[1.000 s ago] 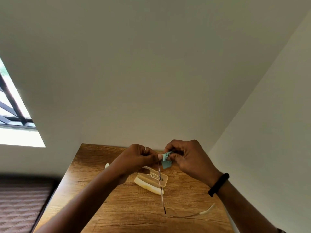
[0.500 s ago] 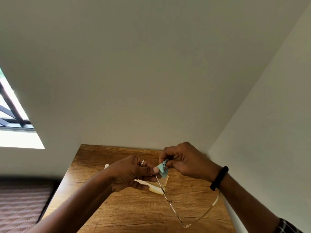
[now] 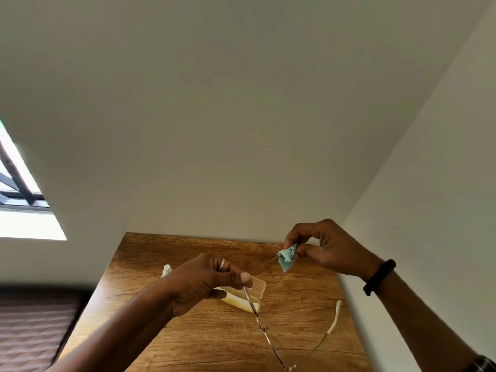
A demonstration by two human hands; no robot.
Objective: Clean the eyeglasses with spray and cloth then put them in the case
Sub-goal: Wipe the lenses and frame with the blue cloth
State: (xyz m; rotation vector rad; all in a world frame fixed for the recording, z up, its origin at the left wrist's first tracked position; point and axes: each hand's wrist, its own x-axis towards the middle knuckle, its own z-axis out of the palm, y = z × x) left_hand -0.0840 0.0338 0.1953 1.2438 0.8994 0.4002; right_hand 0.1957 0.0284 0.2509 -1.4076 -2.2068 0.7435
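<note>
My left hand pinches the thin metal-framed eyeglasses by one end, so the frame hangs down toward me with a cream-tipped temple arm out to the right. Up and to the right, my right hand is closed on a bunched teal cloth, which seems to wrap a thin part of the glasses. A cream eyeglass case lies open on the wooden table, partly hidden behind my left hand. The white top of the spray bottle peeks out behind my left wrist.
The table sits in a corner, with white walls behind it and along its right edge. A dark quilted surface lies left of the table, and a barred window is at the far left.
My hands have drawn apart: the right hand with the cloth went up and right, the left hand dropped slightly. The glasses frame swung lower toward me.
</note>
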